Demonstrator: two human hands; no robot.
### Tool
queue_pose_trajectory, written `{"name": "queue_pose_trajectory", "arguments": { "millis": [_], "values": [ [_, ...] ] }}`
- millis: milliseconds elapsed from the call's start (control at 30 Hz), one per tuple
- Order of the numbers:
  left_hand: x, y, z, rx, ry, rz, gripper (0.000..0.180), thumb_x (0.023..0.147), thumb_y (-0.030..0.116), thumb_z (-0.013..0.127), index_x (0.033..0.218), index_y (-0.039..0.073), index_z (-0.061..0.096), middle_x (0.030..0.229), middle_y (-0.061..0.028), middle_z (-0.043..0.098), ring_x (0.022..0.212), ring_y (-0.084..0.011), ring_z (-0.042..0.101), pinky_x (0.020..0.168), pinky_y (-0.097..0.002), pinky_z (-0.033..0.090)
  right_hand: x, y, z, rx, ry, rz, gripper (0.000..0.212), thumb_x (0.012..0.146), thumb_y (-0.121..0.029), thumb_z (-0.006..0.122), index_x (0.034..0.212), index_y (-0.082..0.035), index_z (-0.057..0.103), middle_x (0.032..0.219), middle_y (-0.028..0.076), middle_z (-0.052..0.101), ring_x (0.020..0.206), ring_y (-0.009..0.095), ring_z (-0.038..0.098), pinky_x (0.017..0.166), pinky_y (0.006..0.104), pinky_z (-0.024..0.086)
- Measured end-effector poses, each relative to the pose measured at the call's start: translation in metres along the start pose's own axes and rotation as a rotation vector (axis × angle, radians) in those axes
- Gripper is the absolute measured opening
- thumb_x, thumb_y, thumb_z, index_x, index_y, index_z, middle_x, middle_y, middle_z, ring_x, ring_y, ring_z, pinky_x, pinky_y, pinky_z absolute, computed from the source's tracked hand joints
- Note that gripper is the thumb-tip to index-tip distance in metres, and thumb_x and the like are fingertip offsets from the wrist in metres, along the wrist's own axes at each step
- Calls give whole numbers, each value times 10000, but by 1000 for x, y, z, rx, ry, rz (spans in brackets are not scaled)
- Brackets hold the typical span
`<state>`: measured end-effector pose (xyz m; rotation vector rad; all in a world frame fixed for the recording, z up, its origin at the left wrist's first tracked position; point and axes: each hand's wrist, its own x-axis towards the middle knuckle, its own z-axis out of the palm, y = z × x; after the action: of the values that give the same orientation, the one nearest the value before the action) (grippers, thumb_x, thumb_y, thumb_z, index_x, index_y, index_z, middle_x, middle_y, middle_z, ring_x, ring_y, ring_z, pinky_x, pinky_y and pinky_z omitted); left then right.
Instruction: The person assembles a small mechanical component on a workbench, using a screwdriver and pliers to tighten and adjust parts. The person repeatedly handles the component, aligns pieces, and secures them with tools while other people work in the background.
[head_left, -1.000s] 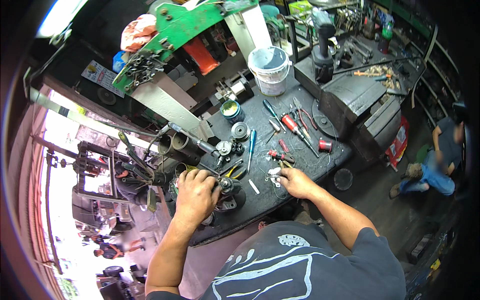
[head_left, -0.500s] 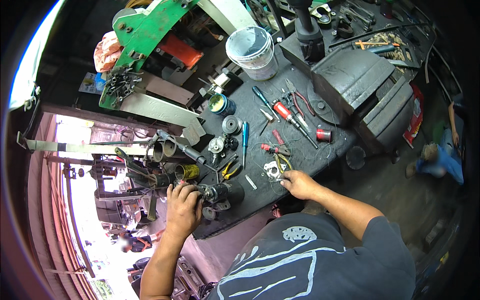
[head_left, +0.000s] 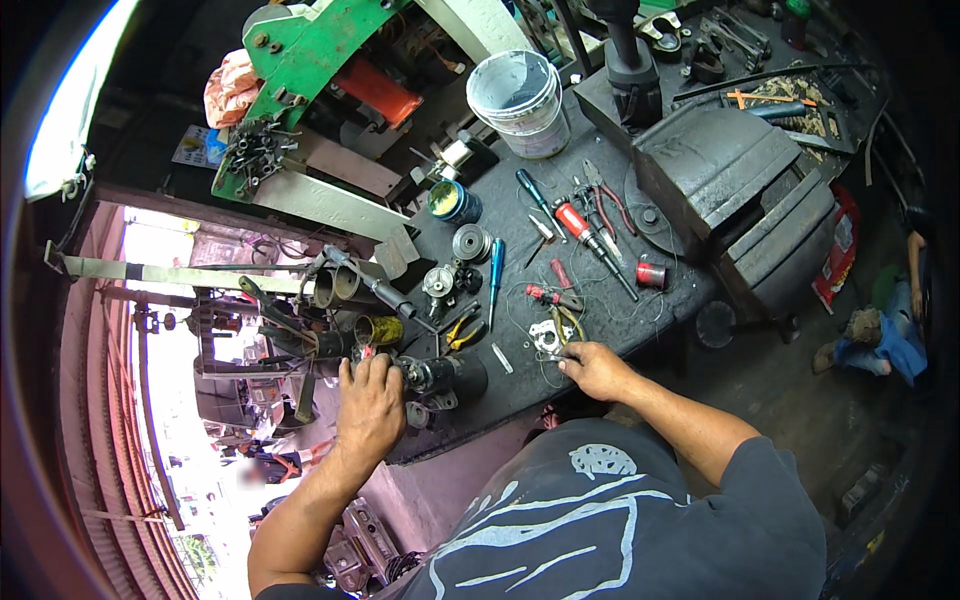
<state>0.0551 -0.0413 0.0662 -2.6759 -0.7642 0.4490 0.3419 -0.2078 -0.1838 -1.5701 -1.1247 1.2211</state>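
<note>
My left hand is closed, its fingers bent down at the end of a black cylindrical motor lying on the bench's near left corner. Its palm side and whatever sits under the fingers are hidden. Beside those fingertips is a small red piece. At the bench's near edge, my right hand pinches with thumb and fingers at something too small to name. A pale metal plate and yellow-handled pliers lie just beyond it. Red-handled pliers rest a little farther off.
A large bench vise takes up the right side. Screwdrivers, including a blue one, a red-bodied tool, a pulley and thin wire lie across the bench. A white bucket stands behind. Another person is at far right.
The whole view has shifted slightly, moving the bench things a little to the right. My left forearm has swung outward to the left. Both hands keep nearly the same places and grips.
</note>
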Motion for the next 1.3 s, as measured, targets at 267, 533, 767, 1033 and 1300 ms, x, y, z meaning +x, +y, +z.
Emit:
{"name": "queue_pose_trajectory", "arguments": {
  "millis": [267, 533, 767, 1033, 1300],
  "values": [
    [11, -22, -21, -388, 42, 22, 278, 904, 85, 820, 1168, 68, 735, 1208, -156, 675, 1166, -407, 646, 1070, -571, 489, 6, 9, 0, 77, 52, 86, 384, 1050, -230, 718, 1285, 70, 764, 1096, 323, 791, 1075, 456, 783, 970, 500, 594],
    [7, -26, -7, -403, 143, 91, 263, 862, 70, 870, 1102, 63, 763, 1233, -120, 714, 1191, -351, 672, 1087, -512, 492, 19, -2, 11, 77, 12, 87, 383, 1064, -257, 729, 1279, 58, 766, 1046, 289, 803, 988, 410, 800, 907, 489, 601],
    [4, -18, 3, -249, 186, 106, 279, 920, 106, 792, 1179, 31, 721, 1268, -132, 688, 1184, -346, 661, 1151, -596, 457, 24, -10, 46, 149, -70, 6, 334, 1083, -239, 710, 1246, 48, 760, 839, 194, 756, 764, 300, 768, 726, 457, 587],
    [-1, -14, 9, -153, 169, 84, 316, 923, 69, 810, 1210, 25, 685, 1292, -151, 657, 1199, -367, 657, 1213, -624, 429, 20, -49, 54, 244, -175, -22, 273, 1110, -206, 665, 1253, 14, 741, 790, 115, 747, 661, 233, 729, 645, 409, 581],
    [7, -37, -19, -487, 19, 42, 293, 888, 105, 863, 1157, 54, 760, 1316, -134, 706, 1258, -389, 659, 1146, -507, 505, 7, -113, 34, 225, -320, -93, 290, 1113, -175, 636, 1310, 30, 693, 971, 133, 827, 882, 241, 800, 825, 412, 625]
  ]
}}
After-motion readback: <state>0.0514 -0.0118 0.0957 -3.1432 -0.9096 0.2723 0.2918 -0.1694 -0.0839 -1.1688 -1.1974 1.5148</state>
